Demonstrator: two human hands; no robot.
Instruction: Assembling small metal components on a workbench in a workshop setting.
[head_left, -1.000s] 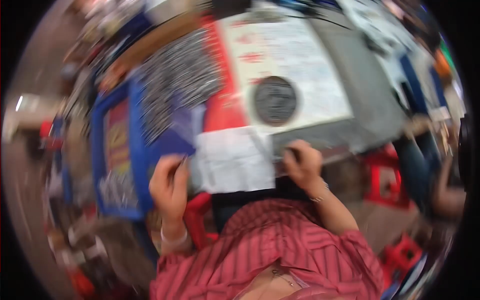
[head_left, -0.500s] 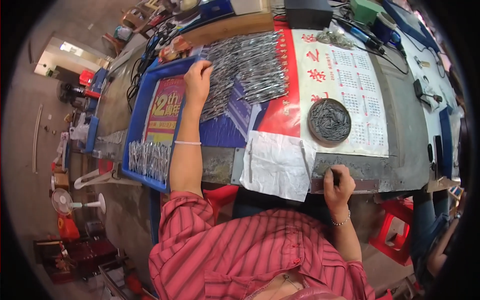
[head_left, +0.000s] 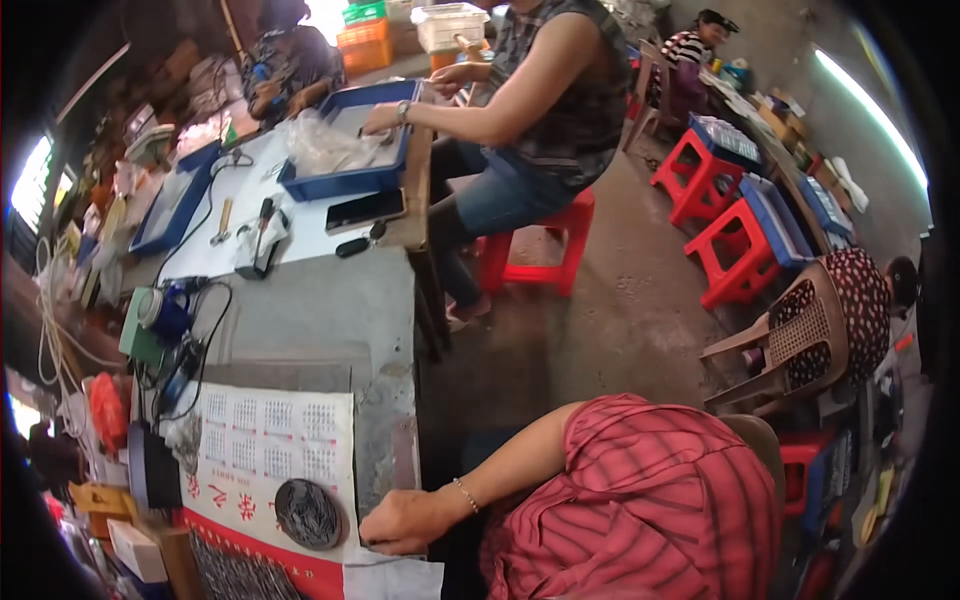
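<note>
My right hand (head_left: 402, 520), a beaded bracelet at its wrist, is at the table's edge with fingers curled together. Whatever they may hold is hidden. Just under it lies a crumpled white sheet (head_left: 395, 580). To its left, a round tin (head_left: 309, 514) full of small dark metal pins sits on a red and white calendar sheet (head_left: 270, 415). Part of a pile of thin silvery metal pieces (head_left: 240, 572) shows at the lower edge. My left hand is out of view.
Further along the table are a black phone (head_left: 365, 208), a blue tray (head_left: 350, 180) with clear plastic bags, and a green box (head_left: 142, 325) among cables. A co-worker (head_left: 545, 80) sits on a red stool (head_left: 545, 250). More red stools (head_left: 735, 250) stand across the aisle.
The view has swung far to the right, bringing co-workers and the aisle in. My left hand and the blue tray beside it have left the picture. My right hand stays by the table's edge.
</note>
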